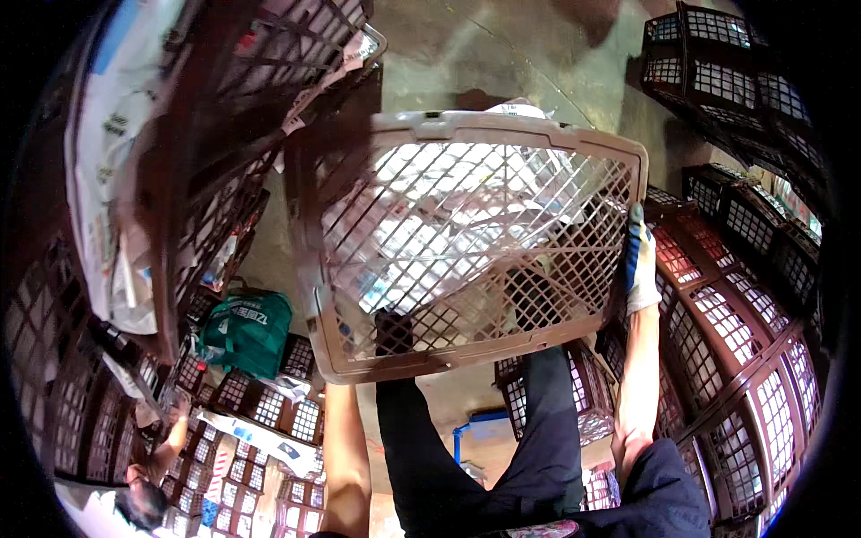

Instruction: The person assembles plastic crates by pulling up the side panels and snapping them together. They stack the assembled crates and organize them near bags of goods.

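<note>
A brown plastic crate point(480, 359) with a lattice base is held up in front of my legs, tilted so that I look through its mesh. My right hand point(639, 260), in a white and blue work glove, is closed on the crate's right side. My left forearm point(345, 448) runs up to the lower left corner of the crate, which hides my left hand and its fingers. White plastic-wrapped packages point(457, 188) show through the lattice; whether they lie in the crate or beyond it I cannot tell.
Tall stacks of dark crates stand on the left point(215, 161) and right point(717, 314), with more crates point(717, 81) at the far right. A green bag point(251, 332) sits on crates at the left. Another person's arm point(170, 439) shows at lower left. Concrete floor point(448, 54) lies ahead.
</note>
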